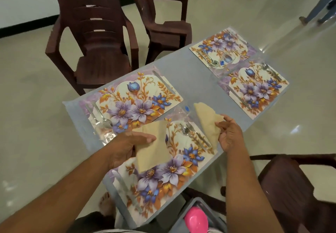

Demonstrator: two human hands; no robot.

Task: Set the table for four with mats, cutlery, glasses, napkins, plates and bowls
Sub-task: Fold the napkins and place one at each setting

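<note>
Several floral mats lie on the glass table [192, 69]. My left hand [125, 147] grips a folded beige napkin [152, 151] above the nearest mat [163, 174]. My right hand [229, 134] pinches a second beige napkin [207, 122] that hangs over the mat's right edge, beside a fork and spoon [189, 131]. A knife [125, 189] lies on the near mat's left side. A clear glass [183, 113] stands just beyond the fork. The left mat [138, 102] holds cutlery and a glass [107, 134]. The two far mats [254, 89] carry cutlery, and one has a glass [227, 58].
Two brown plastic chairs [94, 42] stand beyond the table, and another [294, 187] is at my right. A grey bin with a pink bowl [196, 220] sits by my legs. Another person's legs [320, 13] show at the far right on the tiled floor.
</note>
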